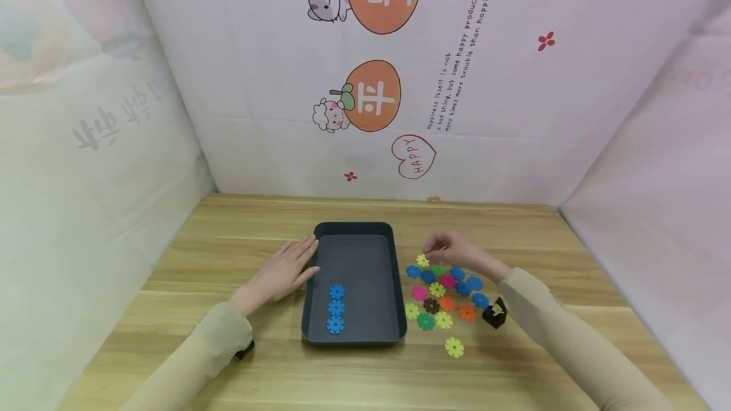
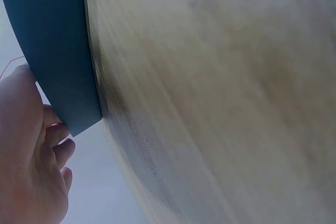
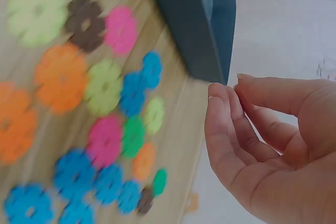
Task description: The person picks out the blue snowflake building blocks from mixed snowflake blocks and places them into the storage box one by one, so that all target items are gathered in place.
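My left hand [image 1: 283, 271] rests against the left wall of a dark grey tray [image 1: 396, 284], its fingers extended over the rim. The left wrist view shows that hand [image 2: 29, 156] beside the tray's outer wall [image 2: 52, 40]. Three blue notched plastic discs [image 1: 336, 307] form a column inside the tray. To the tray's right, my right hand [image 1: 451, 249] hovers close to a yellow disc [image 1: 422, 260] at the far end of a loose spread. Its fingers [image 3: 218, 124] are loosely bent, thumb near the fingertips, and nothing shows between them.
Blue, pink, orange, green, brown and yellow discs [image 1: 447, 302] lie scattered right of the tray. One yellow disc [image 1: 454, 347] sits apart nearer the front. Printed white cloth walls [image 1: 274, 132] enclose the wooden table [image 1: 245, 221] at the back and sides.
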The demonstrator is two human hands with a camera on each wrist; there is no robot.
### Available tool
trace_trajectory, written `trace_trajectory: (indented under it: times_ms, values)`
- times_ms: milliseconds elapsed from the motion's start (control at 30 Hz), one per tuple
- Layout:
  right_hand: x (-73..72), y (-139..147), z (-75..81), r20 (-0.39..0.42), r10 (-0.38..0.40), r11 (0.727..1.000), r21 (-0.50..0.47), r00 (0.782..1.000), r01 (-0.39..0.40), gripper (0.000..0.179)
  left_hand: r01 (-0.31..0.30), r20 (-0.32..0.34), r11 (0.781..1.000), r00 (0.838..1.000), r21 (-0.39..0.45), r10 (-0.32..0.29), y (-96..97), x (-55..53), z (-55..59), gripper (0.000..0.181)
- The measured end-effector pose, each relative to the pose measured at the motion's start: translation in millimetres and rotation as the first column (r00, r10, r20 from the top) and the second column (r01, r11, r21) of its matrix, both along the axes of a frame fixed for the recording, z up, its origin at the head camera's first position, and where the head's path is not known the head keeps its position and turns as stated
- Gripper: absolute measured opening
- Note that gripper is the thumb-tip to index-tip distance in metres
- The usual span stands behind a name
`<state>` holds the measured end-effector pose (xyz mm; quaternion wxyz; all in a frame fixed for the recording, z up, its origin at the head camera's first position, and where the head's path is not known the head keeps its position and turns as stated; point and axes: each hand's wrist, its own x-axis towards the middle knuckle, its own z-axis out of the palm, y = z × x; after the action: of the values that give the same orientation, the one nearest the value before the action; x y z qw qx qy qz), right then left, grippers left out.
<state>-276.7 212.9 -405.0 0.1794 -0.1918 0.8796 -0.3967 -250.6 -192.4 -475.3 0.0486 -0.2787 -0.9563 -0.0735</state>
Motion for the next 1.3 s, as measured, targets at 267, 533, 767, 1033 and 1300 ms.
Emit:
trace_trajectory:
  times_ms: [267, 533, 767, 1033, 1300]
  values:
    - [19.1, 47.9, -10.8, 0.025, -0.034, 0.999, 0.026, 0.999, 0.034, 0.02, -0.006, 0.001, 1.0, 1.0, -0.004, 0.006, 0.7, 1.3, 1.8, 0.066]
    - [36.4, 79.0, -23.0, 0.0, -0.121, 0.99, 0.072, 0.993, 0.121, 0.023, -0.003, 0.002, 1.0, 1.0, 0.005, 0.003, 0.6, 1.3, 0.1, 0.066]
    - [48.5, 93.8, -31.8, -0.044, -0.143, 0.978, 0.149, 0.989, 0.148, 0.023, -0.003, 0.0, 1.0, 1.0, 0.001, 0.003, -0.3, 1.2, 0.5, 0.066]
    - [55.2, 93.8, -42.9, -0.092, -0.127, 0.974, 0.178, 0.988, 0.142, 0.028, -0.006, 0.006, 1.0, 1.0, -0.002, 0.006, -0.3, 1.2, 1.0, 0.066]
    - [55.6, 90.9, -42.6, -0.111, -0.15, 0.954, 0.245, 0.982, 0.173, 0.026, -0.008, 0.014, 1.0, 1.0, -0.01, 0.009, -0.6, -0.2, 0.1, 0.067]
